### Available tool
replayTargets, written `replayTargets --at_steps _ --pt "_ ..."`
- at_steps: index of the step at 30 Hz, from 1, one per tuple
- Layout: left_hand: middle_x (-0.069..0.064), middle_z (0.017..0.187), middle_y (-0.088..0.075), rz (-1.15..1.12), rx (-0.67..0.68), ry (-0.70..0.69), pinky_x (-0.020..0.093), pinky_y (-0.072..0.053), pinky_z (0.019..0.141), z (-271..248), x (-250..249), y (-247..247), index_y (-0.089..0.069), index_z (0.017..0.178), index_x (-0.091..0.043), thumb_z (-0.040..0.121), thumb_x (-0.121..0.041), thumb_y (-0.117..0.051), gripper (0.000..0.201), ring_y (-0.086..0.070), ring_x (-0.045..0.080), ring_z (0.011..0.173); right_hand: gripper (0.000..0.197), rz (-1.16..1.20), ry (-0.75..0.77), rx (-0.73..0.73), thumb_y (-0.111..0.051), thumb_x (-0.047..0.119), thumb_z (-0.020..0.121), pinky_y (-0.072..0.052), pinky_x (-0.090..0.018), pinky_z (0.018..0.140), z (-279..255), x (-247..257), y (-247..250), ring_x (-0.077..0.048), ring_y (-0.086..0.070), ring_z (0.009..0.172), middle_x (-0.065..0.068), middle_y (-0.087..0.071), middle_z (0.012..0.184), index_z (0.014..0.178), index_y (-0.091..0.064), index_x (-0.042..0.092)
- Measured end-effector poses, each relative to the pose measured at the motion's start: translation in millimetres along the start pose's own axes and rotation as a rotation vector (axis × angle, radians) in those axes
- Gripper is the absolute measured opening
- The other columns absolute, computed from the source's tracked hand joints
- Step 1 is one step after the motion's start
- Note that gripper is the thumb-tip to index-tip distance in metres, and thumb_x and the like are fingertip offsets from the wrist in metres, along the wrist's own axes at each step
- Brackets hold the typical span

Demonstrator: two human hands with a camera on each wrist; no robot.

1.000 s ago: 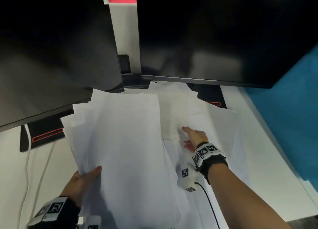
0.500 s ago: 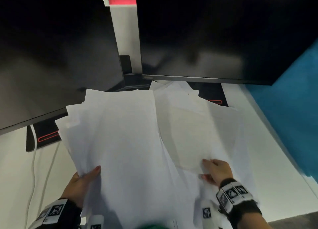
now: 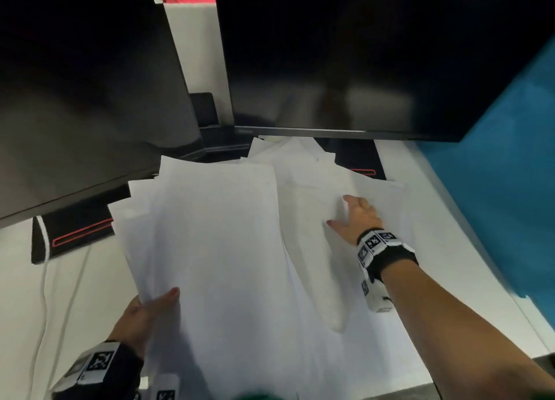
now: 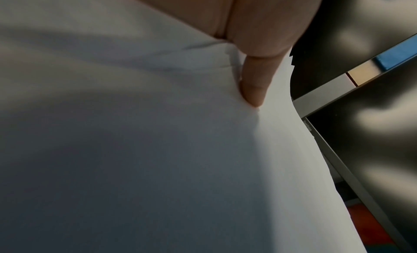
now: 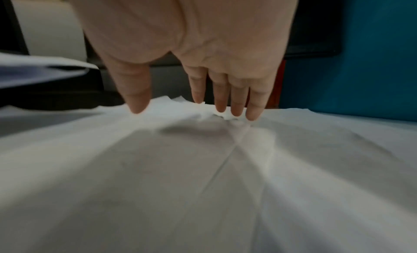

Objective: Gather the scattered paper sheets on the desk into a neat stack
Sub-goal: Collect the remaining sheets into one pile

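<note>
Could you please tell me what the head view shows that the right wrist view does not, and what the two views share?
Only the head view shows the left hand holding the fanned bundle of sheets by its near corner, and the two dark monitors. Only the right wrist view shows the right hand's fingertips, straight and spread, touching the creased sheets on the desk. Both show the right hand and the blue partition.

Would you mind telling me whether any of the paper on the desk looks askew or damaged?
Yes. The bundle that the left hand grips is fanned, its corners stepped out at the upper left. The sheets under the right hand are creased and overlap crookedly.
</note>
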State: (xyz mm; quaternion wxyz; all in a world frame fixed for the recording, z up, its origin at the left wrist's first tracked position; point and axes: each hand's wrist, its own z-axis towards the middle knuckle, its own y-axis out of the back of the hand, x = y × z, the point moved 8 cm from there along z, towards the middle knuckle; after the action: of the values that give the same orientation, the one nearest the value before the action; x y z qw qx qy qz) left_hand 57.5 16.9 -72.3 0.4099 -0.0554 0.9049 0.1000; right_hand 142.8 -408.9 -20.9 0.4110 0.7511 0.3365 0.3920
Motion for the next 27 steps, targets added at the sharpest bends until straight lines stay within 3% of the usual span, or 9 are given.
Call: replayTargets --at_steps 3,7,10,14,16,19,21,25,27 --pt "0.02 0.067 -0.066 0.0 -0.039 0.0 0.049 -0.048 0.079 -1 2 9 -0.064 0.082 0.001 0.074 -0.02 -0.075 0.025 -0.059 0.033 0.073 0.071 -0.175 -0.013 0.013 -0.062 0.047 0.078 -0.034 -0.043 0.104 7 1 -5 -0.033 -0.035 0.127 -0.011 -0.035 0.138 0.136 -0.032 0.02" --pt "0.025 0.085 -0.07 -0.003 -0.063 0.051 0.055 -0.05 0.085 9 15 17 -0.067 0.092 -0.004 0.043 -0.042 -0.081 0.064 -0.065 0.042 0.083 0.057 -0.088 -0.073 0.012 -0.064 0.04 0.08 -0.041 -0.04 0.101 -6 -15 -8 -0.032 -0.046 0.12 -0.011 -0.041 0.131 0.127 -0.044 0.015" --pt "0.023 0.091 -0.07 -0.005 -0.024 0.058 0.057 -0.051 0.085 17 20 11 -0.067 0.098 -0.006 0.039 -0.047 -0.082 0.073 -0.065 0.043 0.086 0.041 -0.143 -0.091 0.053 -0.051 0.034 0.089 -0.045 -0.036 0.092 -25 -31 -10 -0.029 -0.053 0.116 -0.011 -0.053 0.128 0.124 -0.047 0.014" --pt "0.021 0.08 -0.066 0.009 0.017 0.025 0.046 -0.049 0.074 18 12 -2 -0.066 0.097 0.0 0.066 -0.029 -0.079 0.045 -0.06 0.035 0.074 0.056 -0.149 -0.138 0.26 -0.053 0.041 0.086 -0.043 -0.033 0.098 -62 -61 -27 -0.025 -0.05 0.122 -0.006 -0.048 0.137 0.135 -0.039 0.017" --pt "0.02 0.082 -0.067 0.008 0.031 0.006 0.047 -0.049 0.077 20 10 -6 -0.065 0.098 0.0 0.076 -0.022 -0.072 0.032 -0.061 0.036 0.077 0.061 -0.153 -0.175 0.332 -0.056 0.046 0.081 -0.045 -0.033 0.097 -75 -73 -31 -0.024 -0.051 0.119 -0.005 -0.05 0.134 0.134 -0.041 0.02" --pt "0.015 0.065 -0.068 0.013 0.037 -0.019 0.041 -0.049 0.07 20 8 -10 -0.066 0.089 -0.001 0.08 -0.015 -0.067 0.017 -0.06 0.032 0.069 0.05 -0.009 -0.15 0.036 -0.061 0.048 0.076 -0.044 -0.038 0.096 -71 -62 -4 -0.028 -0.049 0.113 -0.007 -0.051 0.122 0.117 -0.051 0.022" --pt "0.011 0.054 -0.066 0.028 0.052 -0.025 0.039 -0.047 0.067 20 9 -11 -0.065 0.083 -0.001 0.082 -0.014 -0.066 0.013 -0.058 0.03 0.062 0.051 0.07 -0.085 -0.104 -0.063 0.044 0.078 -0.039 -0.038 0.099 -60 -42 6 -0.03 -0.043 0.117 -0.009 -0.046 0.124 0.12 -0.05 0.02" --pt "0.006 0.046 -0.063 0.027 0.07 -0.062 0.032 -0.045 0.059 15 3 -15 -0.062 0.077 -0.001 0.085 -0.01 -0.061 0.011 -0.056 0.024 0.041 0.07 -0.086 -0.021 0.061 -0.065 0.049 0.074 -0.035 -0.039 0.101 -33 -11 -15 -0.029 -0.04 0.123 -0.008 -0.041 0.131 0.13 -0.037 0.018" --pt "0.007 0.046 -0.063 0.017 0.062 -0.064 0.031 -0.044 0.057 13 2 -13 -0.062 0.077 -0.001 0.084 -0.009 -0.062 0.011 -0.056 0.024 0.043 0.074 -0.112 -0.069 0.13 -0.066 0.051 0.071 -0.036 -0.039 0.099 -25 -13 -23 -0.028 -0.048 0.119 -0.007 -0.049 0.129 0.128 -0.034 0.016"
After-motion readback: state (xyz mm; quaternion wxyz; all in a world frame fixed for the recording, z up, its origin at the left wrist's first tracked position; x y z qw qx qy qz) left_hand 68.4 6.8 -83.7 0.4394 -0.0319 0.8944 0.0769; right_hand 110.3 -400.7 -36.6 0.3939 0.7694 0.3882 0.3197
